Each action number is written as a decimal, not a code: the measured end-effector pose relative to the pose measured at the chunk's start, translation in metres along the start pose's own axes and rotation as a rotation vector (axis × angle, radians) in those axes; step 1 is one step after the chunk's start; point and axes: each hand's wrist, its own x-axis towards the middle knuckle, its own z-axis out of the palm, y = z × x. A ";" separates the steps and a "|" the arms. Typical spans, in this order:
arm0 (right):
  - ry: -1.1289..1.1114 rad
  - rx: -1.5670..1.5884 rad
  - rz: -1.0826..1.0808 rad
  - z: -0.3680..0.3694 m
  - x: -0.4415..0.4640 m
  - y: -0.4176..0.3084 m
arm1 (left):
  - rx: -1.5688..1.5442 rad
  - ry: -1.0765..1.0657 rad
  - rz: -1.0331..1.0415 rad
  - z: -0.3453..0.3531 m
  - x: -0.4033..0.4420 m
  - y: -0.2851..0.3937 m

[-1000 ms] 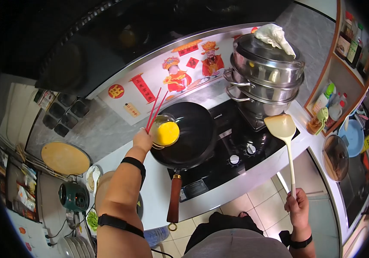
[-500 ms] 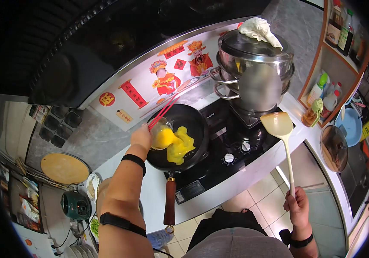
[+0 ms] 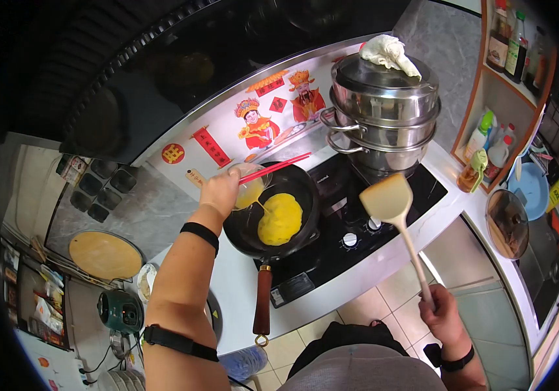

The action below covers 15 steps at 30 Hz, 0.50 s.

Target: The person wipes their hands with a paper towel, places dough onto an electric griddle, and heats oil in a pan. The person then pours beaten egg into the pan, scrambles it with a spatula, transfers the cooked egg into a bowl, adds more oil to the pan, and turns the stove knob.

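Note:
My left hand [image 3: 220, 190] is closed on a clear bowl [image 3: 250, 193] and a pair of red chopsticks [image 3: 276, 167], above the left side of a black frying pan [image 3: 240, 236]. The bowl is tipped, and a thin stream of egg runs from it. In the pan lies a rounded yellow pool of beaten egg [image 3: 280, 220]. The pan's wooden handle [image 3: 262, 301] points toward me, with neither hand on it. My right hand [image 3: 441, 314] grips the handle of a cream-coloured spatula [image 3: 389, 199], its blade raised over the stove's right front, apart from the pan.
A stacked steel steamer pot [image 3: 383, 124] stands on the right rear of the black stove [image 3: 331, 255], a white cloth [image 3: 389, 53] on its lid. Bottles fill the shelf [image 3: 513, 88] at right. A glass lid [image 3: 506, 225] and blue basin [image 3: 528, 189] are beyond the counter.
The egg has spread into a rounder pool and its pour has thinned to a trickle. The chopsticks have swung flatter to the right. My right hand has moved the spatula left toward the pan.

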 end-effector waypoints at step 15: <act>-0.224 -0.438 -0.728 0.140 0.113 -0.067 | 0.039 0.026 0.093 -0.024 -0.003 -0.002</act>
